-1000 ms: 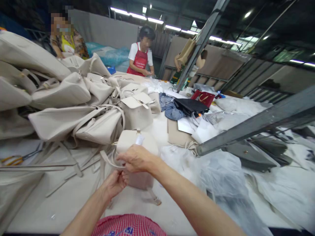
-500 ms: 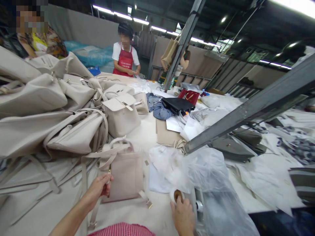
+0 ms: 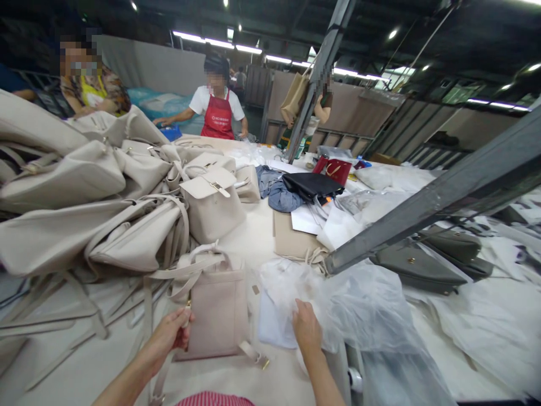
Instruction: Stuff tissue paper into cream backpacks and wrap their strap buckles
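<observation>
A pale pinkish-beige backpack-style handbag [image 3: 220, 316] lies flat on the table in front of me, its straps spread at top and lower right. My left hand [image 3: 174, 330] is closed on the bag's left edge, beside a small gold fitting. My right hand [image 3: 307, 324] is over a heap of clear plastic bags [image 3: 291, 282], fingers curled together; what they pinch, if anything, is hidden. Under the plastic lies a white sheet [image 3: 273, 324]. The rim of a white tape roll [image 3: 302, 361] shows partly behind my right forearm.
Beige bags [image 3: 139, 237] are piled high on the left. A slanted metal post [image 3: 414, 208] crosses the right side, with dark green bags [image 3: 418, 262] behind it. A black bag [image 3: 315, 186] lies farther back. A person in a red apron [image 3: 217, 115] stands across the table.
My right hand has moved forward from the tape roll to the plastic bags. My left hand stays on the handbag. The person in the red apron has spread their arms.
</observation>
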The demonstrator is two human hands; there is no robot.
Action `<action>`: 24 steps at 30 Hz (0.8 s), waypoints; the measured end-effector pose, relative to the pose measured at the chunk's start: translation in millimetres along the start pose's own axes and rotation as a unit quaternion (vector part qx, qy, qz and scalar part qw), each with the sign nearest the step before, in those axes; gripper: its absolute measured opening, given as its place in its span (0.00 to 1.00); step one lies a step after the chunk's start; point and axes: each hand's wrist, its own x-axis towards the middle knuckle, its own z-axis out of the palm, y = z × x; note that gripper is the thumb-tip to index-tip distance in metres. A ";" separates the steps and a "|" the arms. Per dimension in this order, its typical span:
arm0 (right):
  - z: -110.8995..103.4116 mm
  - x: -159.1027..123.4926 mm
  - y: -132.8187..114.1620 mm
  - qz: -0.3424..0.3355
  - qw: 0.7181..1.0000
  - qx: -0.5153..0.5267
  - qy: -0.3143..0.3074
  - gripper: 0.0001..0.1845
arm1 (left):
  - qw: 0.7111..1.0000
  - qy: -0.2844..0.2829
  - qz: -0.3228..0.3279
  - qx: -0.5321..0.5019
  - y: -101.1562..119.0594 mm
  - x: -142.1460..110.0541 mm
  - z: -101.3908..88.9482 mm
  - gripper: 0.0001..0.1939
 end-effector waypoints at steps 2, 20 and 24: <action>14.9 12.5 -0.3 0.007 1.000 0.021 0.002 0.19 | 1.000 0.002 -0.002 -0.001 -0.7 0.4 -0.2 0.28; -29.7 -0.1 13.6 0.174 0.875 0.448 -0.057 0.21 | 0.998 0.008 -0.014 -0.065 -3.9 5.7 -2.8 0.22; -51.6 -30.0 -38.9 0.182 0.749 0.608 -0.188 0.20 | 0.996 0.015 -0.035 -0.080 -3.1 3.9 -0.5 0.20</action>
